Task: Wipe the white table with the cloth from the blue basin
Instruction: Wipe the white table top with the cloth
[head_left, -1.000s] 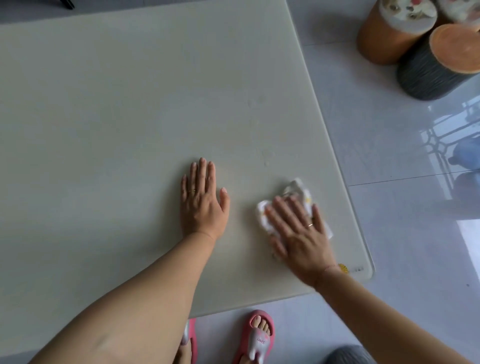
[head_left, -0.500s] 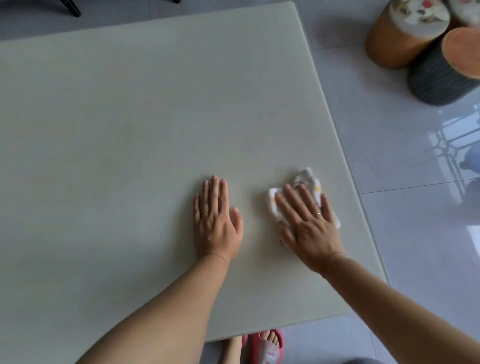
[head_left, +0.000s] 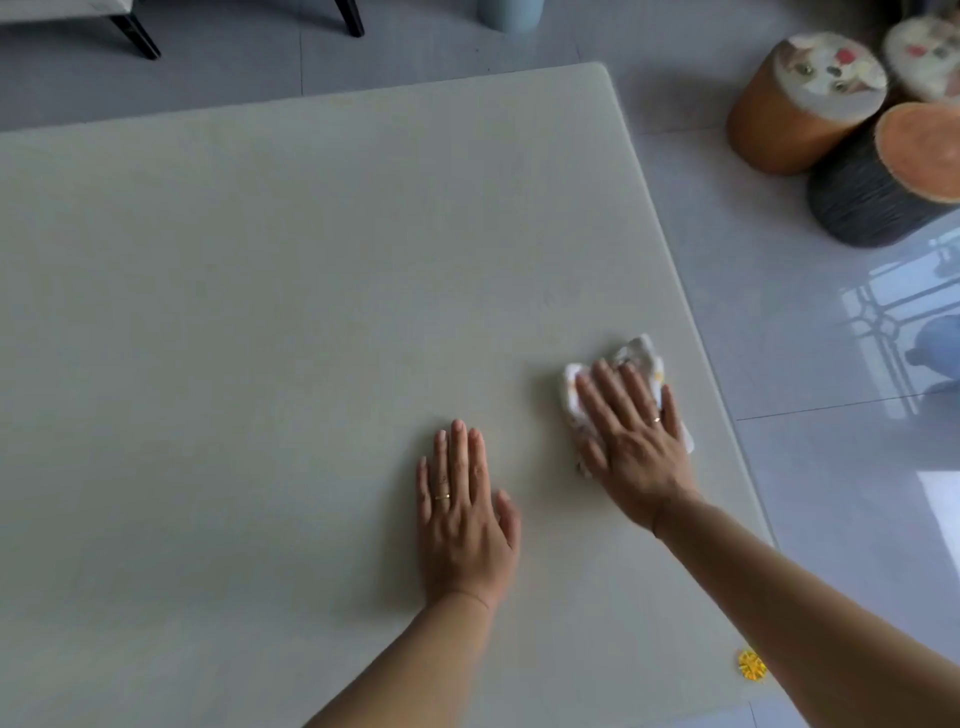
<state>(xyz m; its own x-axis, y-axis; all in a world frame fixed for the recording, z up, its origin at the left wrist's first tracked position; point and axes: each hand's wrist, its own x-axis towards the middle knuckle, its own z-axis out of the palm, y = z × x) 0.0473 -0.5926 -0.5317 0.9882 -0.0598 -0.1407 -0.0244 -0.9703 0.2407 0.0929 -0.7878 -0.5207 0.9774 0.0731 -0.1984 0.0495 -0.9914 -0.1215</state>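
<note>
The white table (head_left: 260, 312) fills most of the view. My right hand (head_left: 631, 441) lies flat, fingers spread, pressing a crumpled white cloth (head_left: 641, 356) with small yellow marks onto the tabletop near the right edge. Most of the cloth is hidden under that hand. To the left of it my left hand (head_left: 465, 519) rests palm down on the bare tabletop, fingers together, holding nothing. No blue basin is in view.
Round stools stand on the tiled floor at the right: an orange one (head_left: 795, 104) and a dark grey one (head_left: 883, 187). Dark chair legs (head_left: 137, 36) show beyond the table's far edge. A small yellow sticker (head_left: 751, 665) sits near the table's near right corner.
My right hand has slid the cloth away from me along the right side of the table. The view has tilted up, so more of the far edge shows. My left hand stays flat.
</note>
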